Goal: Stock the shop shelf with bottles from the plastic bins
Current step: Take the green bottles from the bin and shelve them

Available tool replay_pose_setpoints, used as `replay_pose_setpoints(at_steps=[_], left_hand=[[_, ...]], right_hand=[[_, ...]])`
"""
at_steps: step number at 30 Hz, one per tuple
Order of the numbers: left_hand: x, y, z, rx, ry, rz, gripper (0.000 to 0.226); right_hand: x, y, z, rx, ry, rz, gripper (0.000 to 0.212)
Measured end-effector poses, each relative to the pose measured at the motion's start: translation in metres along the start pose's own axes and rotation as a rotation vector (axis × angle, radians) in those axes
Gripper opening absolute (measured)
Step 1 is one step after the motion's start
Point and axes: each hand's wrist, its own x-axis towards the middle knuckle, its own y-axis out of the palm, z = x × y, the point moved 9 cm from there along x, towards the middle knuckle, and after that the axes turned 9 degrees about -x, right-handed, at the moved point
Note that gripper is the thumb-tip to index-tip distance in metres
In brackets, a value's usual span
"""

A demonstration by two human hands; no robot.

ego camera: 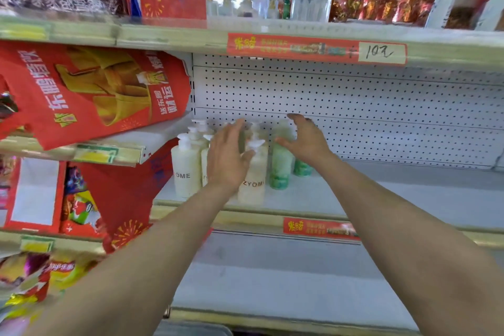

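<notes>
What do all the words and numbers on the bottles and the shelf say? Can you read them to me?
"ZYOME" on the front cream bottle.
"YOME", its start cut off, on the left cream bottle.
"10元", handwritten on the red price strip.
"东鹏特饮" and "送东鹏财运" on the red carton.
The lower red strip and the snack bags are too blurred to read.

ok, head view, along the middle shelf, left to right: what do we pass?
Red carton → leftmost cream bottle → left hand → tall green bottle → right hand → pegboard back panel.
</notes>
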Motion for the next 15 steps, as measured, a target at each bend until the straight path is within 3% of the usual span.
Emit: replay_pose_setpoints(at_steps=[6,15], left_hand=[[0.01,-0.098,0.001,0.211,0.012,0.013,0.07],[-0.047,-0.182,0.035,0.264,-0.011,0.029,0.069]], right_hand=[[-0.054,-0.032,0.108,-0.277,-0.186,-0.085,0.068],[-0.124,0.001,0.185,-0.241,-0.136,-0.007,0.066]])
